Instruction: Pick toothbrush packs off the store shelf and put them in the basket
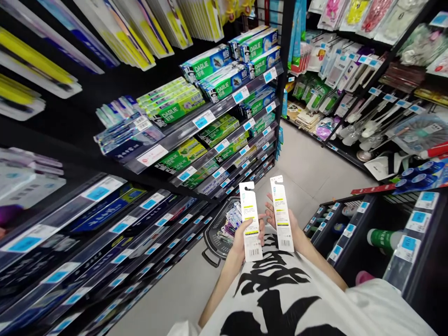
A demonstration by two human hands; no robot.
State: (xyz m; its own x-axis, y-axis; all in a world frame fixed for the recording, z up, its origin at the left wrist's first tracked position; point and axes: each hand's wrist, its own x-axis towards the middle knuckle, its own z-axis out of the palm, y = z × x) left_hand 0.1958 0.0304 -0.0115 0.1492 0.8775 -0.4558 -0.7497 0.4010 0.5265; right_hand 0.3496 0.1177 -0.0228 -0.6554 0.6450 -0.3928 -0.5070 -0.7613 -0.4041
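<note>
My left hand [239, 238] is closed around a white toothbrush pack [252, 247], its printed back facing me, with yellow bands and a barcode near the bottom. A second, similar toothbrush pack [281, 219] is held upright in my right hand [294, 228]. Some fingers of that hand stick out past the pack's left edge; its thumb is hidden. The two packs are side by side with a small gap between them. Below and left of them, a dark shopping basket [210, 240] on the floor contains a heap of packaged goods [233, 221].
Shelves on the left carry toothpaste boxes [180, 107] above blue price tags. Hanging toothbrush packs [140, 32] fill the upper left. A rack of kitchen utensils [374, 116] stands at the right, and a low shelf with bottles [381, 238] is close to my right arm. Tiled floor [308, 158] lies between.
</note>
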